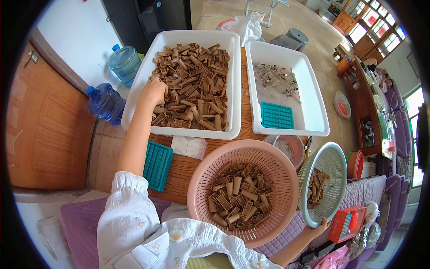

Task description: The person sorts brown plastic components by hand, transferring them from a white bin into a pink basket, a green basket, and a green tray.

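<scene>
We've got our left hand down among the brown pieces in the white tub, fingers curled, can't tell if they're pinching one. Our right hand grips the tilted green basket by its near edge, beside the pink basket.

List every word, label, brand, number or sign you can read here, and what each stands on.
No text is legible.
White sack at the back: red printing, too small to read.
Small blue sticker on the dark upright cabinet: too small to read.
White tub of brown pieces and pale green basket: no lettering visible.
</scene>
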`<state>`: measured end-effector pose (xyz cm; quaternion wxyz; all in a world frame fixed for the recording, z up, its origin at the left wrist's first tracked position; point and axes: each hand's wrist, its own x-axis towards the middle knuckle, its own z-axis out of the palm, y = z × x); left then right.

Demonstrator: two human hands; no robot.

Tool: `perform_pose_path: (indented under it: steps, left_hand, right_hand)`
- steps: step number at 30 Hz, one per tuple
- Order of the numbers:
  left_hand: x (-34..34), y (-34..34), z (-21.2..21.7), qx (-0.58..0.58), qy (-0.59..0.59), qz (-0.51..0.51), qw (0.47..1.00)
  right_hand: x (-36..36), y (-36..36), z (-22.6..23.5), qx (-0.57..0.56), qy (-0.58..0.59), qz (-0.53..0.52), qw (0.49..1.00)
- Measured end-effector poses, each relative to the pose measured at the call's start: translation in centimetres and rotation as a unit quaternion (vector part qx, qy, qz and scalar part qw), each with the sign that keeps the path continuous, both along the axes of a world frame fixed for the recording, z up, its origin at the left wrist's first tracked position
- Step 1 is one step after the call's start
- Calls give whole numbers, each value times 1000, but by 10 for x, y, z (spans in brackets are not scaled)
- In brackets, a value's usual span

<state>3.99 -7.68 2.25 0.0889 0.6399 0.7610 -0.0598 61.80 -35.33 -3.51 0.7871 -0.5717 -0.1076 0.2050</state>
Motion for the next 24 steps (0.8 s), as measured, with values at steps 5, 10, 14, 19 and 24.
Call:
perform_pose_path:
  steps: [5,10,14,19,24]
  left_hand:
    - [-16,10,-16,59,46,9,997]
    - [-15,7,-5,149,-94,41,983]
    - [-17,15,-9,230,-129,55,963]
    - [-11,18,8,214,-481,144,838]
    - [35,-15,59,125,-701,40,701]
  right_hand:
    - [1,2,-3,8,-1,15,1000]
    - [-10,7,5,12,-4,-23,1000]
    - [-8,5,6,13,-1,-25,1000]
    - [-7,5,5,25,0,2,1000]
    - [-8,8,3,31,17,-28,999]
